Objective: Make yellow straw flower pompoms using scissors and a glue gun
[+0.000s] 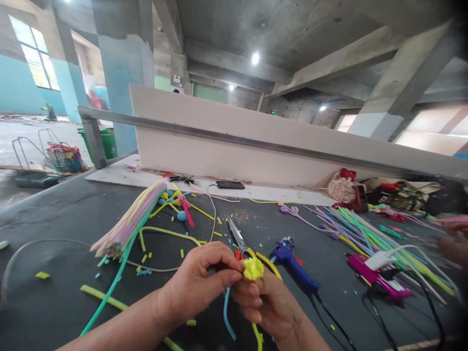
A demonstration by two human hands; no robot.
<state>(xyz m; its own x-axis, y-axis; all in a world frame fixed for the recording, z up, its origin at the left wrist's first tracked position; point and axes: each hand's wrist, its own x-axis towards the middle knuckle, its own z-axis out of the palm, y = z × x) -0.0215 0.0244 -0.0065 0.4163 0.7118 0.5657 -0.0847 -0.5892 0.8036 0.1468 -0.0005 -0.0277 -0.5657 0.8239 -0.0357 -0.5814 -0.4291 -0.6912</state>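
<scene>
Both hands meet low in the middle of the view, around a small yellow fuzzy ball (253,268). My left hand (206,273) pinches at the ball's left side with thumb and forefinger. Curled fingers of my right hand (268,297) hold the ball from below. A blue strip (228,317) hangs beneath the hands, and a yellow strip (258,336) shows below the right one. Just beyond the fingers lie scissors (239,236), partly hidden. To their right is a blue glue gun (298,270) with a black cable.
Bundled pastel strips (131,219) lie at left, more strips (380,243) at right. A magenta power strip (378,280) holds a white plug. A phone (230,185) lies by the back board. At the far right is another person's hand (453,243).
</scene>
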